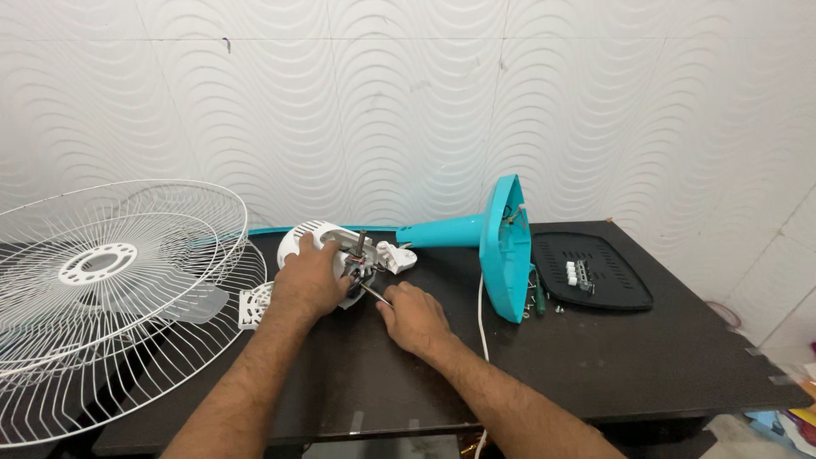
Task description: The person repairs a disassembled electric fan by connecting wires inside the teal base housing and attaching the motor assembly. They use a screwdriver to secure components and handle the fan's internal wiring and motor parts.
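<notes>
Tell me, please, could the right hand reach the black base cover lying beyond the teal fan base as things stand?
Probably yes. The right hand holds a thin tool at the motor, and the black cover lies open on the table; only the upended teal base stands between, easily passed in front.

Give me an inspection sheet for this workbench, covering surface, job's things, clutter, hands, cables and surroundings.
Surface: dark rectangular table, matte top.
Job's things: white fan motor housing with exposed motor and shaft, lying on its side; teal fan stand with square base tipped over.
Clutter: black plastic base cover lying flat with a small white part on it; white wire fan guards over the table's left end; small white grille piece; a green-handled tool by the base.
Hands: left hand grips the motor housing; right hand holds a thin metal tool to the motor.
Cables: white cord running off the front edge.
Surroundings: white wavy-patterned wall.
</notes>
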